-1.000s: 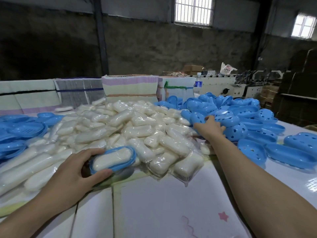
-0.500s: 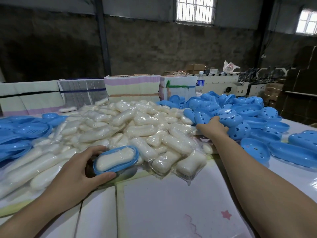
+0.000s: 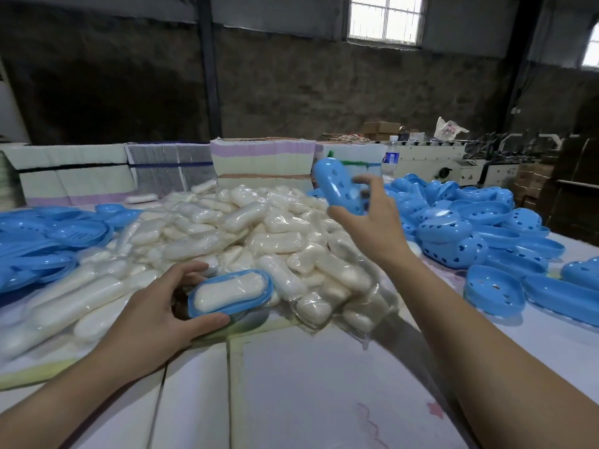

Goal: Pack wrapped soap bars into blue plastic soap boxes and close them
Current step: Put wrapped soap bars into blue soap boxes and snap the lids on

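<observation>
At the near edge of the soap pile (image 3: 252,228), the left hand (image 3: 155,315) grips a blue box bottom (image 3: 230,294) between thumb and curled fingers; 1 wrapped soap bar (image 3: 228,290) lies inside it, uncovered. Above the pile, the right hand (image 3: 372,222) holds a blue lid (image 3: 338,186) with holes, tilted, lifted in the air. More blue box parts (image 3: 479,228) are heaped at the right. The white table (image 3: 308,384) in front of the pile gives open room between both forearms.
</observation>
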A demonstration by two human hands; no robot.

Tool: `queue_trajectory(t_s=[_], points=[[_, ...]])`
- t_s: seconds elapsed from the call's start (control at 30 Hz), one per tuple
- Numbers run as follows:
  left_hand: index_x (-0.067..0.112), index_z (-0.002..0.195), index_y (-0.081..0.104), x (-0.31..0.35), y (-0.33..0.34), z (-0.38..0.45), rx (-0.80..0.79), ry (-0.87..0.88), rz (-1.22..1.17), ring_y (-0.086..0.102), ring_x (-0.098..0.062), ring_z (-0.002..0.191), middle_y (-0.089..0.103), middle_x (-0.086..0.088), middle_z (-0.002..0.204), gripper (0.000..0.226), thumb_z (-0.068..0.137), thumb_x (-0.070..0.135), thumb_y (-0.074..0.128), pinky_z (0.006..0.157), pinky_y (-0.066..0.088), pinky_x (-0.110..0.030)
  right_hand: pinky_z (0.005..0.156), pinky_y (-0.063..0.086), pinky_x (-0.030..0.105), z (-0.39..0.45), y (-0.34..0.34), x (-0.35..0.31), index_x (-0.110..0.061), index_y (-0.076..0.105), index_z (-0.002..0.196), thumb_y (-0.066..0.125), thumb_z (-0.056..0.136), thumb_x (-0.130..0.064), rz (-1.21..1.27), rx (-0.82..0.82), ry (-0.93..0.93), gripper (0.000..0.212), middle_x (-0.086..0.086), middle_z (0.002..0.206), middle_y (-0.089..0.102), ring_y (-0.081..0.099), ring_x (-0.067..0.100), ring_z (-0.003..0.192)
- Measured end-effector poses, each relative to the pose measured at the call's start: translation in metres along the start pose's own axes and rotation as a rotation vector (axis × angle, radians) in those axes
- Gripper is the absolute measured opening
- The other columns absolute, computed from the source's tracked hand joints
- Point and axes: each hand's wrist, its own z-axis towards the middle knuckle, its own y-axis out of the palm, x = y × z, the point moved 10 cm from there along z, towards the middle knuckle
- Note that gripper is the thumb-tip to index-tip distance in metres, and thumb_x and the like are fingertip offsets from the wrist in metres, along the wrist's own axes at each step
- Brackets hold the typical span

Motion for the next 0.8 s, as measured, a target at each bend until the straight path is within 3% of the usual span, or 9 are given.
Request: queue_trajectory(t_s=[0.07, 0.17, 0.23, 0.33, 0.43, 0.6, 0.7, 0.8], points=[[0.052, 0.114, 0.055, -0.002, 0.001, 0.0, 0.0, -0.015, -0.01, 0.06, 0.012, 0.091, 0.069, 0.021, 0.109, 0.068, 0.059, 0.042, 0.093, 0.075, 0.045, -0.013, 0.067, 0.043, 0.02, -0.02, 0.039, -0.028, -0.053, 0.046, 0.11, 0.069, 0.064, -0.054, 0.139, -0.259, -0.055, 0.052, -0.014, 0.103, 0.057, 0.055, -0.003, 0.085], [0.055, 0.114, 0.054, -0.007, 0.001, 0.001, -0.019, -0.048, -0.053, 0.063, 0.008, 0.092, 0.068, 0.021, 0.11, 0.072, 0.049, 0.061, 0.085, 0.077, 0.048, -0.016, 0.07, 0.042, 0.018, -0.054, 0.089, -0.048, -0.06, 0.043, 0.114, 0.069, 0.068, -0.052, 0.059, -0.603, -0.157, 0.053, -0.018, 0.109, 0.055, 0.051, -0.009, 0.091], [0.058, 0.115, 0.054, -0.011, 0.0, 0.001, -0.022, -0.073, -0.09, 0.064, 0.008, 0.094, 0.069, 0.025, 0.106, 0.077, 0.043, 0.07, 0.08, 0.077, 0.048, -0.015, 0.072, 0.039, 0.012, -0.07, 0.108, -0.052, -0.059, 0.042, 0.118, 0.069, 0.07, -0.051, -0.003, -0.735, -0.216, 0.055, -0.017, 0.114, 0.053, 0.049, -0.009, 0.097], [0.062, 0.115, 0.054, -0.012, 0.0, 0.001, -0.037, -0.082, -0.156, 0.067, 0.007, 0.09, 0.069, 0.031, 0.104, 0.073, 0.05, 0.061, 0.087, 0.069, 0.049, -0.009, 0.076, 0.032, 0.001, -0.078, 0.118, -0.058, -0.053, 0.045, 0.122, 0.069, 0.071, -0.051, -0.066, -0.765, -0.311, 0.056, -0.016, 0.121, 0.054, 0.045, -0.008, 0.104], [0.058, 0.112, 0.057, -0.015, 0.001, 0.001, -0.041, -0.103, -0.223, 0.069, 0.004, 0.084, 0.071, 0.027, 0.103, 0.066, 0.061, 0.039, 0.094, 0.066, 0.05, -0.011, 0.082, 0.028, 0.003, -0.083, 0.124, -0.062, -0.049, 0.045, 0.128, 0.068, 0.074, -0.051, -0.11, -0.789, -0.382, 0.058, -0.021, 0.125, 0.052, 0.04, 0.001, 0.112], [0.045, 0.131, 0.049, -0.023, 0.001, 0.001, -0.048, -0.201, -0.234, 0.064, 0.002, 0.082, 0.072, 0.019, 0.097, 0.08, 0.066, 0.031, 0.094, 0.072, 0.049, -0.016, 0.082, 0.025, -0.001, -0.089, 0.129, -0.058, -0.055, 0.045, 0.127, 0.068, 0.079, -0.05, -0.134, -0.821, -0.394, 0.053, -0.005, 0.12, 0.055, 0.036, 0.003, 0.111], [0.038, 0.137, 0.048, -0.022, 0.0, 0.0, -0.043, -0.236, -0.248, 0.065, -0.008, 0.087, 0.072, 0.01, 0.101, 0.083, 0.068, 0.028, 0.092, 0.079, 0.053, -0.024, 0.087, 0.024, -0.001, -0.089, 0.131, -0.057, -0.05, 0.046, 0.133, 0.07, 0.084, -0.043, -0.13, -0.821, -0.409, 0.055, -0.008, 0.118, 0.054, 0.033, 0.002, 0.114], [0.035, 0.137, 0.049, -0.017, 0.0, -0.002, -0.043, -0.238, -0.267, 0.061, -0.01, 0.079, 0.071, 0.006, 0.099, 0.084, 0.066, 0.032, 0.095, 0.077, 0.053, -0.026, 0.092, 0.024, 0.001, -0.092, 0.131, -0.058, -0.046, 0.044, 0.137, 0.075, 0.079, -0.04, -0.143, -0.839, -0.443, 0.065, -0.016, 0.118, 0.051, 0.032, 0.004, 0.116]])
